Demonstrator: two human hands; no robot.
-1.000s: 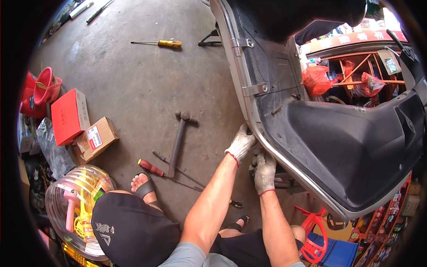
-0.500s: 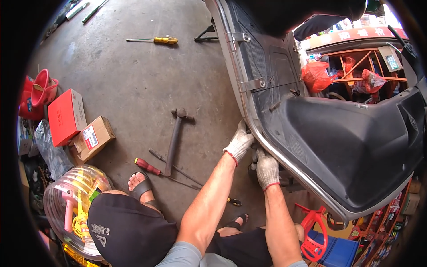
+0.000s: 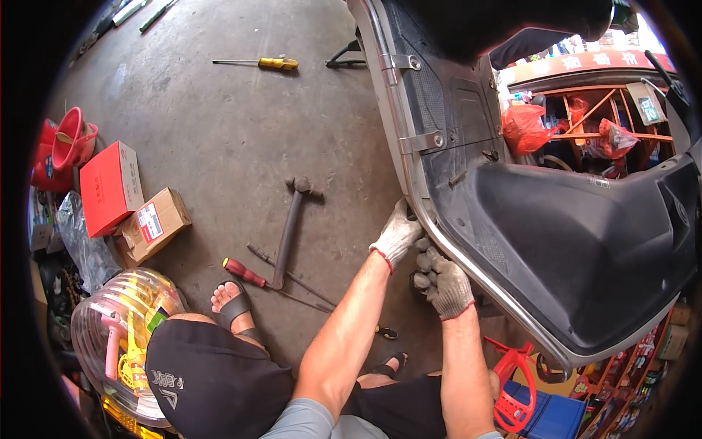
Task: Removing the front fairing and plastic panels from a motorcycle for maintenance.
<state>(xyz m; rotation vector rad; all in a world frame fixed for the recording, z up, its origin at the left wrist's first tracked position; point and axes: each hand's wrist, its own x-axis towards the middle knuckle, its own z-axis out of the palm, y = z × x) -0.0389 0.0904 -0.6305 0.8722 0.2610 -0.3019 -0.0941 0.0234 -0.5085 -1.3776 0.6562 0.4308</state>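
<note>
A motor scooter with a black plastic body [image 3: 563, 241] stands at the right, a bent chrome rail [image 3: 457, 256] running along its near side. Both my hands wear whitish knit gloves with red cuffs. My left hand [image 3: 397, 235] is closed against the scooter's underside at the rail, its fingertips partly hidden by the edge. Just below it, my right hand [image 3: 444, 285] is under the rail with grey-coated fingers curled. Whatever lies within either hand's fingers is hidden. On the floor left of my hands lie a hammer [image 3: 289, 234] and a red-handled screwdriver [image 3: 245, 272].
A yellow-handled screwdriver [image 3: 276, 64] lies farther off. At the left are a red box [image 3: 110, 189], a cardboard box [image 3: 164, 227] and a clear round tub of toys [image 3: 95, 344]. A red plastic chair [image 3: 515, 391] stands near my right knee. Shelves [image 3: 632, 380] line the lower right.
My right hand has turned and shifted slightly down, bringing its curled fingers into view below the rail. My left hand keeps its place at the scooter's edge. The whole view has shifted slightly.
</note>
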